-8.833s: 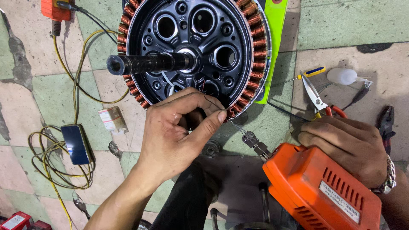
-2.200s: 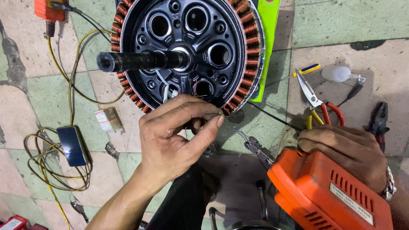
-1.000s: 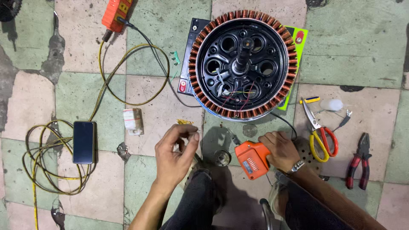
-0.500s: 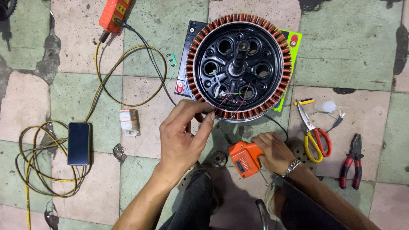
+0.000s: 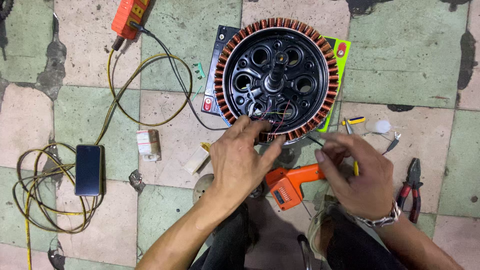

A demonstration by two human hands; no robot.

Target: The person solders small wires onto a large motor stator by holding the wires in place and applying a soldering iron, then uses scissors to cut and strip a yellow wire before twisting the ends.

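Observation:
A round motor stator (image 5: 278, 79) with copper windings and a black hub lies flat on the tiled floor. My left hand (image 5: 239, 159) reaches to its lower rim, thumb and fingertips at the thin coloured wires (image 5: 274, 116) there; whether it pinches them is hidden. My right hand (image 5: 359, 176) hovers with fingers spread just right of an orange soldering gun (image 5: 289, 183), which lies on the floor between my hands. A yellow handle (image 5: 355, 168) shows under the right fingers.
A dark phone (image 5: 88, 170) lies inside loops of yellow cable (image 5: 47, 220) at the left. An orange device (image 5: 129, 17) sits top left, a small box (image 5: 148, 144) mid-left. Red-handled pliers (image 5: 413, 188) and a small white bottle (image 5: 378, 126) lie at the right.
My right hand has let go of the orange soldering gun and lifted to its right with fingers spread. My left hand has slid up to the stator's lower rim.

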